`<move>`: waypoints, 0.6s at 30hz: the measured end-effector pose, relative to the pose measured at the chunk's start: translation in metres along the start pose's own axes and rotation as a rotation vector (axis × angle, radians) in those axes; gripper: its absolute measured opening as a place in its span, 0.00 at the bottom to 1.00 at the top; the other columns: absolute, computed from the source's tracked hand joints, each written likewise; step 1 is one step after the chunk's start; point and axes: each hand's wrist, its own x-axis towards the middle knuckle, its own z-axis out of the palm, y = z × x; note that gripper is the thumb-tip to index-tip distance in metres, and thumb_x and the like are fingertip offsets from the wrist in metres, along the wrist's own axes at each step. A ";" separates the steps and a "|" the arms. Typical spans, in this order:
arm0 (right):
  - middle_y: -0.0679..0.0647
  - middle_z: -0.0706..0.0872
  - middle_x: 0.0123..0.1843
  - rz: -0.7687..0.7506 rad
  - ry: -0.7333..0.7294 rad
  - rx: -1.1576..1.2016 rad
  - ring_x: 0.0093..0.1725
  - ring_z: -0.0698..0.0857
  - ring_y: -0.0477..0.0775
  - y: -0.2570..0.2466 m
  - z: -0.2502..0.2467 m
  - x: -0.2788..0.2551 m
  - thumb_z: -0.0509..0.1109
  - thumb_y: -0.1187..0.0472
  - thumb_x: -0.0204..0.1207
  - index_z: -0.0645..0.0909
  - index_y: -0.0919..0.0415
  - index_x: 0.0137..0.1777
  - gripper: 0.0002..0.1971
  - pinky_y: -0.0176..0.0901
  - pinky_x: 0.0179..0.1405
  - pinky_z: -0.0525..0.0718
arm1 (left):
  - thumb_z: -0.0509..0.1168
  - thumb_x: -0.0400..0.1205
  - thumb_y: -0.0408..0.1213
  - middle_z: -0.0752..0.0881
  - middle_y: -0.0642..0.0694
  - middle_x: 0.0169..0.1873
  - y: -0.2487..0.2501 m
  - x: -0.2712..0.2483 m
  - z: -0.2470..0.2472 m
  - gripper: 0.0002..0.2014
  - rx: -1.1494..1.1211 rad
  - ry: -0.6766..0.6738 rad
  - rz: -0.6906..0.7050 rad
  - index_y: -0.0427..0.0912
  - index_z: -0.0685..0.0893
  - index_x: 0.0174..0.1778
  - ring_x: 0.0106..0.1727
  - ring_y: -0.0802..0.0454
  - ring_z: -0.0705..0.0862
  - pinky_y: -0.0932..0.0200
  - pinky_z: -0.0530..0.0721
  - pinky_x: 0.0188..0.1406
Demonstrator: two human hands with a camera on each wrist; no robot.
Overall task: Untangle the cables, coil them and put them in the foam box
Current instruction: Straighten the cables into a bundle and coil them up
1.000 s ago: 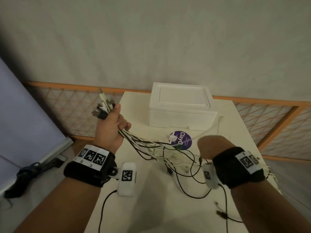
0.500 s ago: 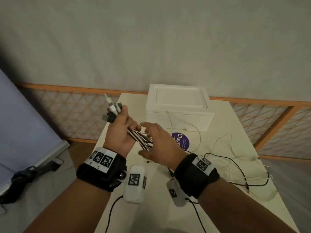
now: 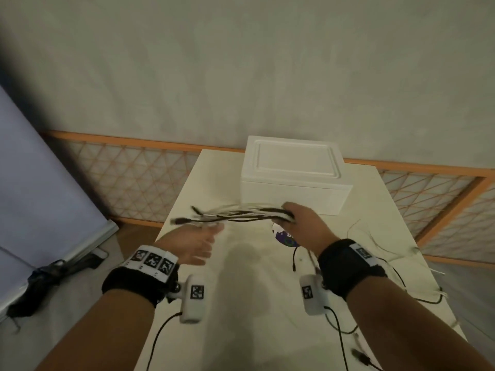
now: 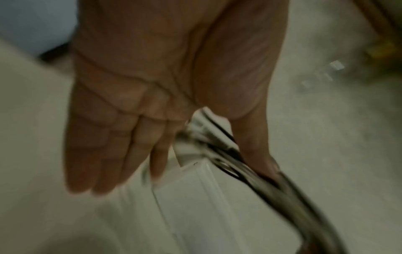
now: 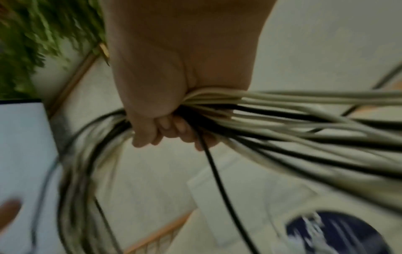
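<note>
A bundle of white and black cables (image 3: 241, 214) hangs level above the table, just in front of the closed white foam box (image 3: 292, 180). My right hand (image 3: 297, 220) grips the bundle in a fist; the right wrist view shows the fingers (image 5: 169, 130) curled round the cables (image 5: 282, 123). The plug ends stick out to the left over my left hand (image 3: 198, 239). The left hand's fingers (image 4: 130, 137) are straight, and the cables (image 4: 272, 189) pass by its thumb. The rest of the cables trail down onto the table behind my right wrist.
The cream table (image 3: 241, 303) carries a round purple sticker (image 3: 285, 238) under my right hand and loose cable lengths (image 3: 375, 236) at the right. An orange lattice fence (image 3: 134, 178) runs behind it. A dark umbrella (image 3: 48, 277) lies on the floor at the left.
The right hand took the bundle from the left hand and swung it right, toward the box. The left hand let go, opened and dropped lower.
</note>
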 end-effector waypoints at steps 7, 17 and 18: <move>0.58 0.85 0.47 -0.259 -0.121 -0.372 0.47 0.83 0.60 -0.053 -0.013 0.016 0.66 0.61 0.75 0.78 0.61 0.53 0.08 0.51 0.44 0.79 | 0.83 0.60 0.43 0.80 0.54 0.53 0.047 -0.006 0.059 0.43 0.681 0.271 0.822 0.47 0.70 0.69 0.55 0.53 0.78 0.58 0.76 0.54; 0.53 0.83 0.40 -0.075 -0.097 -0.066 0.38 0.83 0.56 -0.037 0.000 -0.006 0.69 0.64 0.71 0.71 0.62 0.57 0.16 0.48 0.37 0.81 | 0.74 0.72 0.40 0.86 0.49 0.48 0.050 0.005 0.093 0.43 0.999 0.236 0.737 0.50 0.57 0.81 0.46 0.47 0.86 0.48 0.86 0.45; 0.50 0.82 0.38 -0.026 -0.086 -0.020 0.36 0.83 0.54 -0.027 0.007 -0.012 0.71 0.62 0.70 0.68 0.58 0.55 0.17 0.48 0.35 0.80 | 0.73 0.73 0.42 0.86 0.49 0.47 0.047 0.006 0.090 0.37 1.067 0.260 0.728 0.50 0.64 0.77 0.47 0.46 0.86 0.49 0.85 0.44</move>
